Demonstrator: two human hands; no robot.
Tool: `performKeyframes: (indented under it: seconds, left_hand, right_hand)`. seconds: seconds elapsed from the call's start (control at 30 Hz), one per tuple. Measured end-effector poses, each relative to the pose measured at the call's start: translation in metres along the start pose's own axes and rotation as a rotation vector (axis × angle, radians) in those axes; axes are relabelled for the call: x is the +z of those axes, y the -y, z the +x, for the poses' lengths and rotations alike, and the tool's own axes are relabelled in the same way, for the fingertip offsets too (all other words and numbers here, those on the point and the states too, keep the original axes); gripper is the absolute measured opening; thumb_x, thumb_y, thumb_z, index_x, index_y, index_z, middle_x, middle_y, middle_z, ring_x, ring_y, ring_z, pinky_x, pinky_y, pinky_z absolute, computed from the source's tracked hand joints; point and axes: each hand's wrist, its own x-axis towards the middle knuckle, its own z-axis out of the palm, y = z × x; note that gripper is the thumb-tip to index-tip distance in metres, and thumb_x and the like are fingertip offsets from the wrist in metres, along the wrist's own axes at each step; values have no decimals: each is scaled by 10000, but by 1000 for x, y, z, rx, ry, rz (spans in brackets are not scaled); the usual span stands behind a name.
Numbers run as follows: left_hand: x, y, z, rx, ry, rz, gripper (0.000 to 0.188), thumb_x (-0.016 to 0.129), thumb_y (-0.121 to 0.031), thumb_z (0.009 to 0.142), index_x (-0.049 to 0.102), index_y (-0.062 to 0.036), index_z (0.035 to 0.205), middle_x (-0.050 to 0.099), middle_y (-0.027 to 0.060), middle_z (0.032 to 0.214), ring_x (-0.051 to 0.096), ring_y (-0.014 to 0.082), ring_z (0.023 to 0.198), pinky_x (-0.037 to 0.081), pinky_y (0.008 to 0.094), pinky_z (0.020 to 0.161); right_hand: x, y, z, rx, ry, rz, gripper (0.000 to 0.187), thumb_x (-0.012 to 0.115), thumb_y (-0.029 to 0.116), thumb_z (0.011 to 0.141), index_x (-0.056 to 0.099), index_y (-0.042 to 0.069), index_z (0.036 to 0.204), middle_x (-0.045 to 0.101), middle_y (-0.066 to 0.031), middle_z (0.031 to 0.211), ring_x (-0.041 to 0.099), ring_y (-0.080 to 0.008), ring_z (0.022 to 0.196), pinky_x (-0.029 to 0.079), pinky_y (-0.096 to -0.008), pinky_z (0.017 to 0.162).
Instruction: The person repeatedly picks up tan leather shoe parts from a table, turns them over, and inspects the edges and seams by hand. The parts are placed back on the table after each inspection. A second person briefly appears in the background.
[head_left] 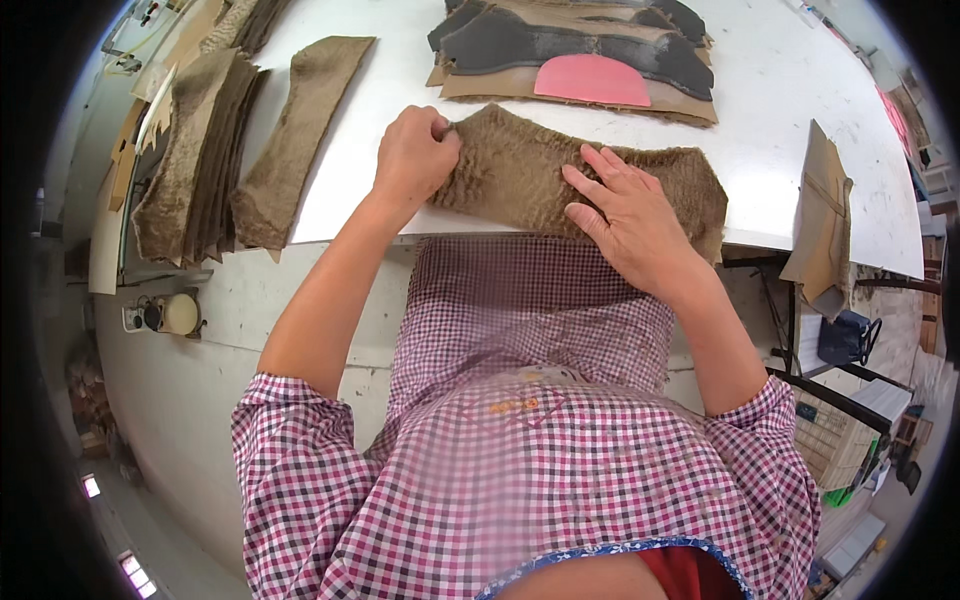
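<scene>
A brown plush fabric piece (515, 175) with angled ends lies at the near edge of the white table in front of me, pile side up. My left hand (415, 155) is closed at its left end, fingers curled in on the fabric's edge. My right hand (632, 210) rests on the right half of the piece with its fingers spread, pressing or smoothing cannot be told apart. Beyond it lies a stack of dark grey shaped pieces (500, 45) on brown backing, with a pink half-round piece (592, 80) at its front.
At the left stand a pile of brown plush pieces (185, 150) and a single similar piece (305, 140), both reaching the edge of the white table (770, 150). A tan folded piece (820, 220) overhangs the edge at the right. A dark bag (848, 337) sits below it.
</scene>
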Motion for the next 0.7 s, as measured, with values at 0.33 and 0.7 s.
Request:
performKeyframes:
  seconds: [0.33, 0.7]
  left_hand:
    - [4, 4, -6, 18, 1, -123, 147, 599, 17, 875, 464, -3, 821, 632, 113, 808, 605, 204, 742, 487, 317, 672]
    - [26, -65, 1, 488, -93, 153, 450, 539, 37, 856, 502, -44, 1298, 587, 157, 1156, 546, 315, 1094, 451, 418, 931]
  right_hand:
    - [-3, 23, 9, 29, -22, -130, 583, 376, 453, 998, 456, 18, 1379, 375, -152, 1491, 289, -271, 1414, 192, -428, 1159]
    - [27, 11, 24, -43, -134, -82, 647, 346, 457, 994, 316, 14, 1466, 269, -112, 1555, 175, -235, 1459, 80, -414, 1197]
